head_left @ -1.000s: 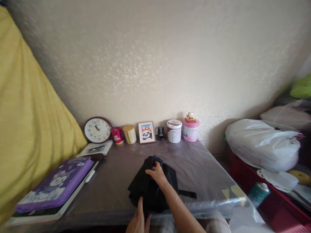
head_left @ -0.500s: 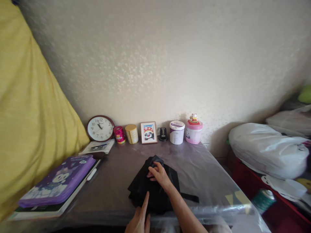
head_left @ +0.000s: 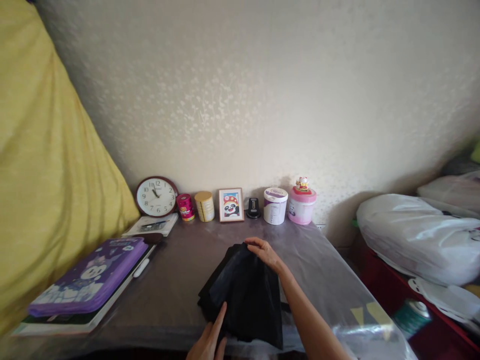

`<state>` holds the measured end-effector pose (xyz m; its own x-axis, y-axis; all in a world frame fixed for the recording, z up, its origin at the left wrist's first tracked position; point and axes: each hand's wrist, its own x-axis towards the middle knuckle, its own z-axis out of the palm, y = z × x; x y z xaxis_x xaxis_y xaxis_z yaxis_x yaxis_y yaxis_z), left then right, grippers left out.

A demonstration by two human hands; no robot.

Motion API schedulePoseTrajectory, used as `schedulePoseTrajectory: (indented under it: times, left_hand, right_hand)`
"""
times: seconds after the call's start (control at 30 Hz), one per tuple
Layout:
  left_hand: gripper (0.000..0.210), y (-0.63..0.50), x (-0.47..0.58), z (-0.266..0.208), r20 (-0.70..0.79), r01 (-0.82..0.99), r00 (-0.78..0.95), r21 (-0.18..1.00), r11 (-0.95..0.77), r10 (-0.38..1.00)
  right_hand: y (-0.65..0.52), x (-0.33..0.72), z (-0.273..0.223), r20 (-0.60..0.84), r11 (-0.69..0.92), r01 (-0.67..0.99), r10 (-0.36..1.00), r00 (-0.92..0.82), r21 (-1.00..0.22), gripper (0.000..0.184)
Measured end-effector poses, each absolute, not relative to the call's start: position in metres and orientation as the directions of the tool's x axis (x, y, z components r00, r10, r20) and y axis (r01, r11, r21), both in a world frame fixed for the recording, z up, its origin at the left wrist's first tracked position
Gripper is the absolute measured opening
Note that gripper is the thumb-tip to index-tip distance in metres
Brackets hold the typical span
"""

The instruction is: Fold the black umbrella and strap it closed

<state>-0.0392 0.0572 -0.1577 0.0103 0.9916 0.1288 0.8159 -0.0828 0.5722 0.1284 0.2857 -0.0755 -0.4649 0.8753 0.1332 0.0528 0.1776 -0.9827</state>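
A black folded fabric with thin, layered panels, much like an umbrella's canopy, lies near the front edge of the table. Its dark strap sticks out on the right, partly behind my right forearm. At the top edge of the fabric, my right hand has its fingers closed on a fold. My left hand is at the lower left, its index finger laid along the fabric and its other fingers curled low, partly out of frame. Whatever is under the top panel is hidden.
Along the wall stand a clock, a pink tin, a yellow-lidded can, a panda picture frame and two tubs. A purple case lies on books at left. White bags are piled right.
My right hand has moved up and right, and a black panel now spreads flat over the middle, reaching lower toward the table edge. My left hand has shifted slightly down and left.
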Motion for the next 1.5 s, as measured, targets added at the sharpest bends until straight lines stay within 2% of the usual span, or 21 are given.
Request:
schedulePoseTrajectory:
  times: [0.17,0.37,0.63,0.87,0.97,1.03,1.1,1.2,1.33,1.5]
  left_hand:
    - [0.058,0.055,-0.042,-0.162,0.152,0.812,0.013,0.575,-0.099,0.988]
    - [0.058,0.056,-0.043,-0.175,0.167,0.836,-0.024,0.544,-0.072,0.986]
    - [0.062,0.06,-0.047,-0.173,-0.046,0.84,0.008,0.542,0.018,0.999]
    - [0.061,0.06,-0.044,-0.17,-0.045,0.839,-0.008,0.544,0.031,0.999]
    - [0.06,0.06,-0.043,-0.172,-0.044,0.837,-0.019,0.545,0.04,0.999]
    - [0.059,0.06,-0.043,-0.174,-0.035,0.834,-0.006,0.551,0.024,0.999]
    - [0.059,0.059,-0.043,-0.176,-0.006,0.829,0.005,0.559,-0.001,1.0]
    - [0.058,0.058,-0.043,-0.178,0.041,0.828,0.007,0.56,-0.029,0.999]
    - [0.058,0.057,-0.041,-0.173,0.041,0.837,-0.002,0.547,-0.021,0.999]
    - [0.058,0.057,-0.038,-0.161,0.031,0.825,-0.016,0.566,-0.005,0.999]
  right_hand:
    - [0.294,0.127,-0.073,0.06,0.127,0.073,0.807,-0.587,-0.989,0.032]
    - [0.302,0.123,-0.079,0.04,0.133,0.12,0.816,-0.577,-0.984,0.028]
    - [0.309,0.095,-0.094,0.153,0.287,0.228,0.87,-0.469,-0.93,0.02]
    - [0.292,0.096,-0.095,0.245,0.349,0.375,0.923,-0.297,-0.859,0.016]
    - [0.264,0.107,-0.088,0.409,0.489,0.379,0.87,-0.275,-0.786,0.019]
    - [0.242,0.114,-0.087,0.5,0.643,0.322,0.754,-0.426,-0.695,0.022]
    - [0.224,0.118,-0.088,0.495,0.741,0.278,0.632,-0.597,-0.611,0.024]
    - [0.222,0.115,-0.092,0.444,0.806,0.296,0.544,-0.712,-0.512,0.03]
    - [0.255,0.105,-0.099,0.405,0.815,0.418,0.567,-0.718,-0.401,0.033]
    - [0.296,0.102,-0.104,0.331,0.727,0.624,0.686,-0.648,-0.285,0.032]
